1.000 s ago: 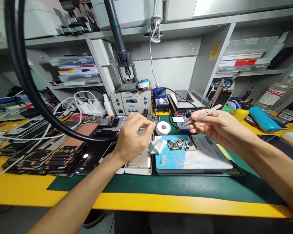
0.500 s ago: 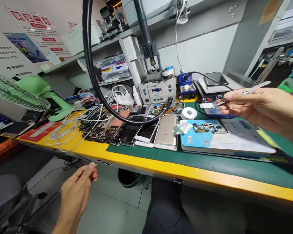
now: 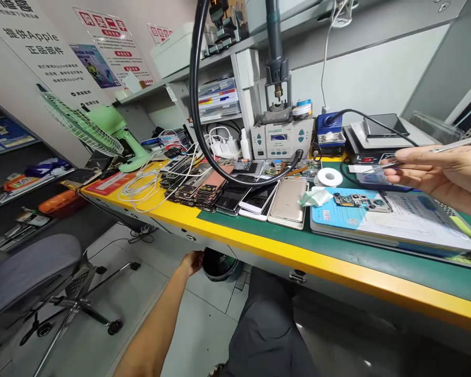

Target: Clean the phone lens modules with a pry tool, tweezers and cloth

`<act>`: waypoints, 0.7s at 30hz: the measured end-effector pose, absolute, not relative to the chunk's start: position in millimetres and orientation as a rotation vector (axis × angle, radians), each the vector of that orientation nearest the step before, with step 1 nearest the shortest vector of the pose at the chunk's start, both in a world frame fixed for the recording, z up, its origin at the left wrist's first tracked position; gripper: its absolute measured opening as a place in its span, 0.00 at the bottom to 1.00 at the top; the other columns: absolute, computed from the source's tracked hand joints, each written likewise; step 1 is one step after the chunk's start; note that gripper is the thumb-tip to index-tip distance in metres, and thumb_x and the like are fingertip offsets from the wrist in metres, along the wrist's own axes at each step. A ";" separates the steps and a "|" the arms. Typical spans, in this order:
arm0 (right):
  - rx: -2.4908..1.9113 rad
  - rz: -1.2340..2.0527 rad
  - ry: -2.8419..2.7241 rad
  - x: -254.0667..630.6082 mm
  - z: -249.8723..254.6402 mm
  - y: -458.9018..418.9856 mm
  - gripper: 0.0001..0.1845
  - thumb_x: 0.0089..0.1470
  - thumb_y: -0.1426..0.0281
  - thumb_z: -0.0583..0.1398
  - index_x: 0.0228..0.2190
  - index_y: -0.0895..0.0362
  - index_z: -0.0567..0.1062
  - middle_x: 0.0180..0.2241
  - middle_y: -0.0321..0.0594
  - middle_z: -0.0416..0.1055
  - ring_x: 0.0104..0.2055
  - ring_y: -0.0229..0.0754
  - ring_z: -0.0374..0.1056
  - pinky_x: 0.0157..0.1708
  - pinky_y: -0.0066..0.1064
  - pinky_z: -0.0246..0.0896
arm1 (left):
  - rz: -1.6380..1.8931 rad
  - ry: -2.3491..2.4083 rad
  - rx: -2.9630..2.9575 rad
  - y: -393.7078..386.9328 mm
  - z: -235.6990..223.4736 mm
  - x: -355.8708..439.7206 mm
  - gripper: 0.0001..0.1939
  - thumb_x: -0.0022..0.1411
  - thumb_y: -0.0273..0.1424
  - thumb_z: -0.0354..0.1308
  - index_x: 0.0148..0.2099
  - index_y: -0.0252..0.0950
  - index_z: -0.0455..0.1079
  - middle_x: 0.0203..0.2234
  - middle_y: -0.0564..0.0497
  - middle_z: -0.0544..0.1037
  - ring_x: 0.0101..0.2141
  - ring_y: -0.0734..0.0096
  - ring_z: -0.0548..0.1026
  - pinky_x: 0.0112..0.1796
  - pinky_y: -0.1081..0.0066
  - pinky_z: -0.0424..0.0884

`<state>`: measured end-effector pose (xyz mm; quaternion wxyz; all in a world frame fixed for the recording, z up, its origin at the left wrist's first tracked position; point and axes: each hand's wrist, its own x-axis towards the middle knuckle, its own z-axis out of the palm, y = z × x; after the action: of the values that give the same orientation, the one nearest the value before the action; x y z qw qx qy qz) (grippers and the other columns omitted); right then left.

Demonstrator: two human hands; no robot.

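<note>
My right hand (image 3: 443, 175) hovers over the bench at the right, pinching a pair of silver tweezers (image 3: 447, 148) whose tips point left. Below it lies a blue and white pad (image 3: 392, 222) with small camera modules (image 3: 357, 201) on it. My left hand (image 3: 192, 262) reaches down below the bench edge toward a dark waste bin (image 3: 220, 266) on the floor; its fingers are small and partly hidden. A crumpled green-white wipe (image 3: 314, 197) lies beside a gold phone (image 3: 289, 201).
A pile of phones and screens (image 3: 204, 188) covers the left of the green mat, with white cables (image 3: 141, 186). A hot-air station (image 3: 282, 139), a roll of white tape (image 3: 329, 177), a green fan (image 3: 90, 125) and an office chair (image 3: 31, 277) are around.
My left hand left the bench, dropped below its edge and reached toward the bin. The view swung left and down. My right hand kept the tweezers.
</note>
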<state>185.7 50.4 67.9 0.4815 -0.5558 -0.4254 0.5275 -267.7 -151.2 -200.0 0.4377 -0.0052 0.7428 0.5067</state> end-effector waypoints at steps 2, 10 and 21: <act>-1.339 1.297 -1.044 188.3 65.4 53.5 0.20 0.63 0.82 0.59 0.22 0.58 0.79 0.28 0.43 0.72 0.29 0.35 0.70 0.29 0.19 0.73 | 1.178 1.952 -0.026 -143.8 -199.6 -276.9 0.20 0.71 0.38 0.61 0.60 0.34 0.70 0.55 0.43 0.75 0.50 0.56 0.77 0.49 0.53 0.78; -1.105 1.361 -1.070 209.3 37.2 87.0 0.14 0.58 0.87 0.58 0.25 0.65 0.77 0.27 0.46 0.74 0.25 0.38 0.74 0.26 0.24 0.78 | 0.786 2.245 0.227 -145.5 -193.2 -293.4 0.20 0.72 0.38 0.61 0.60 0.35 0.69 0.55 0.42 0.75 0.50 0.58 0.77 0.49 0.53 0.78; -0.880 1.491 -1.202 218.6 37.6 78.7 0.06 0.58 0.84 0.61 0.31 0.65 0.76 0.29 0.44 0.78 0.29 0.38 0.76 0.35 0.27 0.78 | 0.075 2.083 0.919 -168.5 -166.8 -228.0 0.11 0.70 0.36 0.61 0.40 0.32 0.73 0.31 0.53 0.76 0.28 0.73 0.74 0.31 0.70 0.73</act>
<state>218.6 78.7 37.6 0.4942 -0.3632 -0.4957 0.6149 -228.0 -168.5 -166.8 0.4185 0.3665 0.8304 0.0300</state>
